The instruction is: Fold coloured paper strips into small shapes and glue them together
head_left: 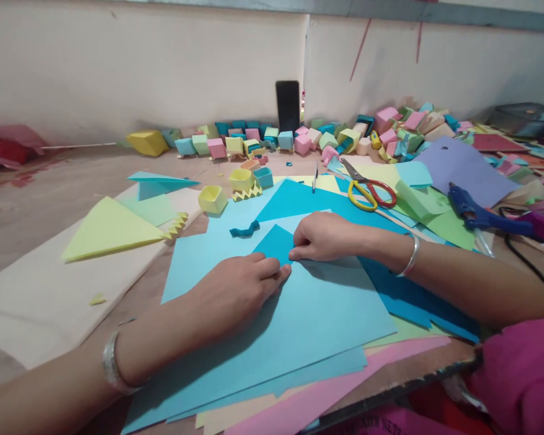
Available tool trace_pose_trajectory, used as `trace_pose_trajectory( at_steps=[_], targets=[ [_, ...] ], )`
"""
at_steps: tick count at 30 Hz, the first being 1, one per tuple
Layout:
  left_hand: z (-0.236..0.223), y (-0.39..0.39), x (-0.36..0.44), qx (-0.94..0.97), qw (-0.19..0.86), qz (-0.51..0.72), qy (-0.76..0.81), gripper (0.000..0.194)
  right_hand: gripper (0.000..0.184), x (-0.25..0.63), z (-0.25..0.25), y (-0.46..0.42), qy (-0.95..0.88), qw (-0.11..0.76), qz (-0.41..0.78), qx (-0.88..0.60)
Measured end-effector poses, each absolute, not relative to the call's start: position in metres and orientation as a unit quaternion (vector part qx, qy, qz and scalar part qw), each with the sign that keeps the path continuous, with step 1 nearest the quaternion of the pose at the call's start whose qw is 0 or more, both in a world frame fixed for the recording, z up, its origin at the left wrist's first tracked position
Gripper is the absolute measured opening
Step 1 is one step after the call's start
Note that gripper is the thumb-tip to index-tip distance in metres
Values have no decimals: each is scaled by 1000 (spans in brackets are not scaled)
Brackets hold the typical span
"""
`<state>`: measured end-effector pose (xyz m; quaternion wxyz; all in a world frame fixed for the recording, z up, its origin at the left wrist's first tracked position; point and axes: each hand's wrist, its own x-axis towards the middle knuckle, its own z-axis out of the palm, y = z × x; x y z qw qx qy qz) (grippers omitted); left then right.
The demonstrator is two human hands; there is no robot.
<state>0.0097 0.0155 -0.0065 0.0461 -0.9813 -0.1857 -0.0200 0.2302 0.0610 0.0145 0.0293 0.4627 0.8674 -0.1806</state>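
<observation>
A small piece of darker blue paper [272, 243] lies on large light blue sheets [272, 344], with a pointed corner toward the back. My right hand [320, 237] is closed, pinching its right edge. At its near edge, my left hand [249, 281] has curled fingers pressed together on the same paper, the fingertips close to those of the right. Part of the piece is hidden under the hands. Just behind it rests a small wavy dark blue strip [244, 230].
Scissors [367, 188], a pen [315, 178] and a blue glue gun [485, 211] lie beyond my right hand. Several small paper boxes [213, 199] and a phone [288, 104] stand toward the wall. A folded yellow paper [111, 232] lies at left.
</observation>
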Motion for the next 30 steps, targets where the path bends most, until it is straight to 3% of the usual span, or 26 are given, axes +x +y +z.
trace_pose_trajectory(
  at_steps=[8,12,15,22,24,27,30],
  targets=[
    [7,-24,17,-951,102,73,-284,26,28,239,20,75,830,75,-215,509],
    [14,-47,19,-947,70,133,-283,11,30,239,19,75,824,95,-229,510],
    [17,-62,19,-940,46,174,-290,13,31,240,18,77,821,106,-245,505],
    [14,-59,24,-949,66,52,-305,14,30,241,19,76,831,101,-240,492],
    [10,-41,29,-951,55,18,-302,21,30,240,20,74,839,98,-229,484],
    [6,-18,36,-949,22,32,-312,54,28,239,21,73,844,94,-213,483],
    [9,-14,39,-935,-13,93,-341,55,26,239,21,72,844,92,-202,488]
  ],
)
